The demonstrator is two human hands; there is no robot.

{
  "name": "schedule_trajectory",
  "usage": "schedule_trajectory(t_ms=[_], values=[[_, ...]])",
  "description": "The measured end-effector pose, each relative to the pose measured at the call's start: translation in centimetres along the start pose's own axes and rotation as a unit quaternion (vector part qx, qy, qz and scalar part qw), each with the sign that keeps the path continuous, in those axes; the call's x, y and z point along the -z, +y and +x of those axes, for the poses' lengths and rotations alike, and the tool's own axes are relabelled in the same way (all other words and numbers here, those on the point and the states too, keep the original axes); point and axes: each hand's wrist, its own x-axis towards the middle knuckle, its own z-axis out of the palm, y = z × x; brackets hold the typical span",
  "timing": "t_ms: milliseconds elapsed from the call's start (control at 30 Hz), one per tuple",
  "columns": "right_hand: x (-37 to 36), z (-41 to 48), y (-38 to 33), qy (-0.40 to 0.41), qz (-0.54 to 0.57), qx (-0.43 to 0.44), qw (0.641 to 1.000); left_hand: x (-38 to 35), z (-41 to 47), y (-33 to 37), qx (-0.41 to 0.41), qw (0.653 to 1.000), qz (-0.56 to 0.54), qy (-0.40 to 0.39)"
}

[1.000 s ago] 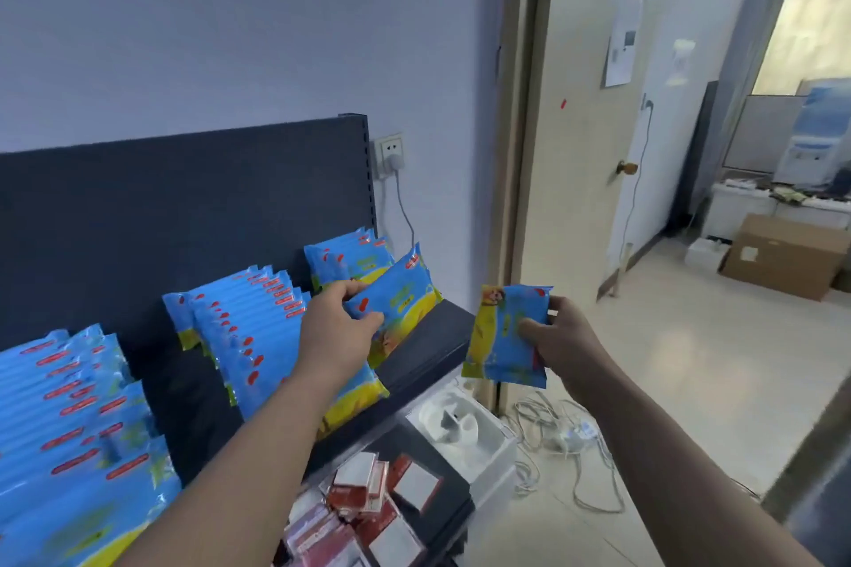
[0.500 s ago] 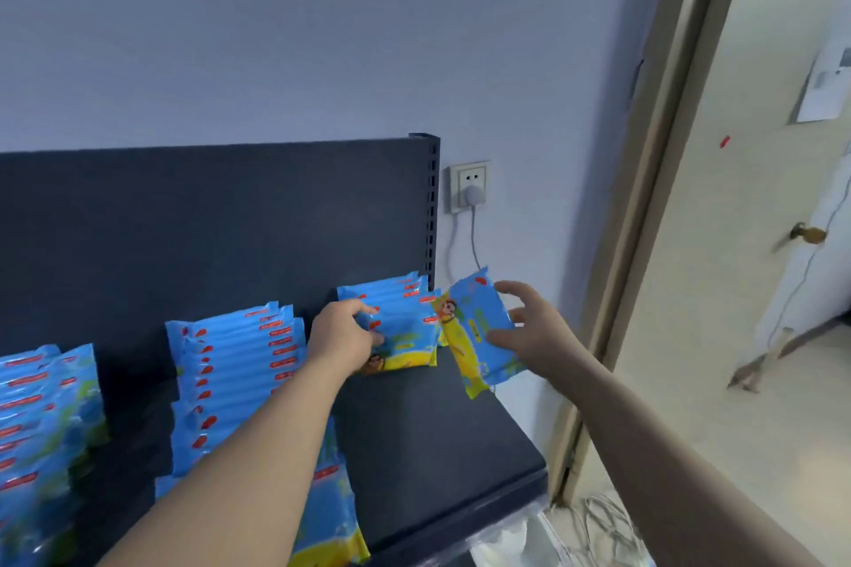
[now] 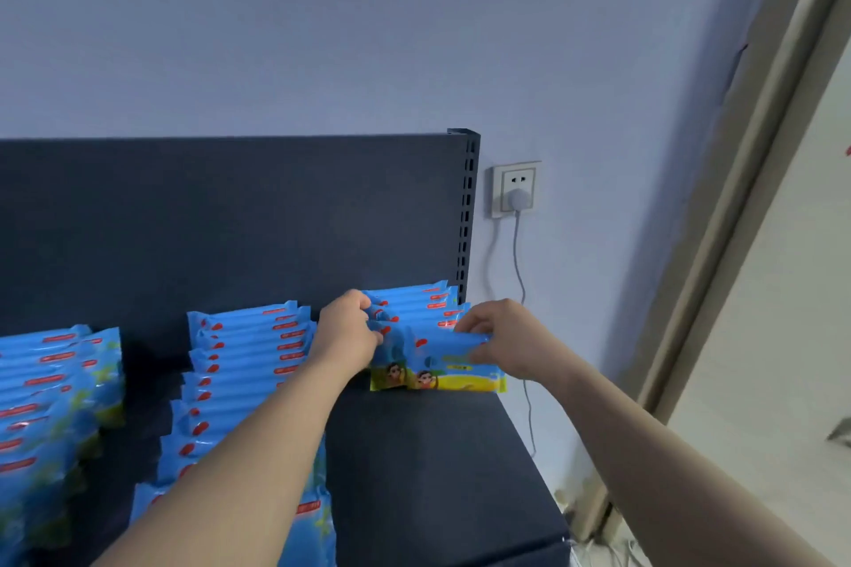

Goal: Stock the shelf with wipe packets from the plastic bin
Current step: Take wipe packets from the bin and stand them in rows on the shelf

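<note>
Blue and yellow wipe packets stand in rows on the dark shelf (image 3: 428, 465). At the back right stands a short row (image 3: 414, 299) of upright packets. My right hand (image 3: 504, 338) pinches the top edge of the front wipe packet (image 3: 453, 364) of that row, which stands upright on the shelf. My left hand (image 3: 345, 331) grips the left end of the packets just behind it. The plastic bin is out of view.
A longer middle row of packets (image 3: 248, 364) and a left row (image 3: 50, 387) fill the shelf's left side. A wall socket (image 3: 515, 189) with a plug and hanging cable sits right of the shelf's slotted upright (image 3: 467, 216). A door frame (image 3: 737, 198) runs along the right.
My right hand brought its packet in from the right and stood it upright at the front of the back-right row. My left hand stayed on that row. The camera turned up and left.
</note>
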Motion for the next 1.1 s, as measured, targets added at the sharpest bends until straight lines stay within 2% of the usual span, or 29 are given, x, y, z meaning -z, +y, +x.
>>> schedule_trajectory(t_ms=[100,300,600,800,967,1100], values=[[-1.8,1.5,0.1,-0.012,-0.048,0.018,0.999,0.9,-0.8,-0.4,-0.029,0.999,-0.019,0.026],[-4.1,2.5,0.7,0.066,-0.173,0.079,0.98,2.4,-4.5,-1.3,-0.092,0.995,0.021,0.044],[-5.3,-1.7,1.3,0.174,-0.172,0.126,0.961,3.1,-9.8,-1.3,-0.164,0.983,0.079,0.039],[-5.7,-6.2,0.3,0.166,-0.172,0.076,0.968,3.1,-12.5,-1.1,-0.223,0.968,0.108,0.03],[-6.9,-10.8,-0.8,0.203,-0.165,0.052,0.964,3.2,-14.2,-1.3,-0.268,0.958,0.105,-0.003],[-7.8,-15.1,-2.4,0.222,-0.183,0.001,0.958,3.9,-15.9,-2.1,-0.308,0.945,0.098,-0.037]])
